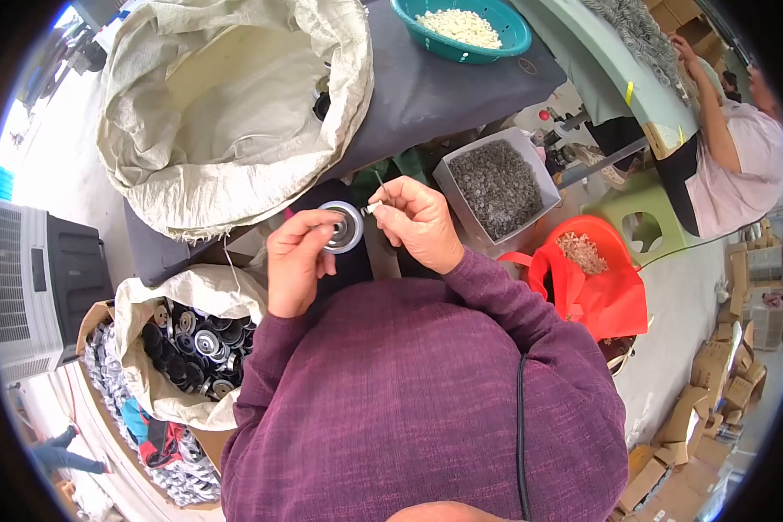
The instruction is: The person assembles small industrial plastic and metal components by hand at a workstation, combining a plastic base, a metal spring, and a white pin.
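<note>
My left hand [294,261] grips a round, silver-rimmed disc [350,224] with a dark ring and a paler centre, thumb and fingers closed at its left side. To the right of the disc, my right hand [424,228] pinches a small white piece [373,208]. A thin metal pin [380,181] sticks up from the fingers of that hand. The white piece is close to the disc's right rim; whether they touch I cannot tell. Part of the disc is hidden behind my left fingers.
A big white woven sack [235,104] lies on the dark table [435,96], near a teal basket [518,43] of white pieces. Right: a grey box [548,187] of wire-like parts, a red bucket [613,230], a green stool [670,200], another person [739,165]. Left: a sack of discs [204,344].
</note>
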Tool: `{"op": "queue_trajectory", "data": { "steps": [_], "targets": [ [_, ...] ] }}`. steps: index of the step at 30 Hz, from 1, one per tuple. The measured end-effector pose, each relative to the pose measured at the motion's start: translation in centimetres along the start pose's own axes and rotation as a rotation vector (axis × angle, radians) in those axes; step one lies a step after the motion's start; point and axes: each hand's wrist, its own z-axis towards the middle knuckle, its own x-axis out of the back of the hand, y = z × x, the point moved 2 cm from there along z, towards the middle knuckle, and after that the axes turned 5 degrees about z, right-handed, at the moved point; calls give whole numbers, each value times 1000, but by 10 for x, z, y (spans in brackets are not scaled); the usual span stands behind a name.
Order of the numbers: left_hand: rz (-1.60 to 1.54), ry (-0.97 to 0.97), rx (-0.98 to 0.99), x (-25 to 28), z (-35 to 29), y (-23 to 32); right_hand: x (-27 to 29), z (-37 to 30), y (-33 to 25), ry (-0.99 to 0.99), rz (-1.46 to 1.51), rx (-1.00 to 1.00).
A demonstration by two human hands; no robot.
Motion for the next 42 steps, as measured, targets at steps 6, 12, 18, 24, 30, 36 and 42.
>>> {"op": "queue_trajectory", "data": {
  "steps": [6, 12, 18, 24, 30, 36, 42],
  "targets": [
    [162, -149, -36, -19, 1, -7, -7, -5, -6, -129, -466, 271],
    [-250, -64, 6, -2, -2, -9, 21, 28, -43, 253, -37, 20],
    [-365, -172, 82, -8, -3, -5, 98, 144, -123, 490, -10, 111],
    [-248, -6, 59, 6, -9, 1, -10, 79, -82, -162, -432, 65],
    [-215, -97, 42, 11, -15, -1, -61, 27, -32, -547, -803, 627],
    [0, 512, -170, 90, -72, 14, 35, 28, -4, 91, -230, -30],
    [93, 1019, -98, 244, -153, -31, 238, 1, 73, 671, -215, -246]
  ]
}}
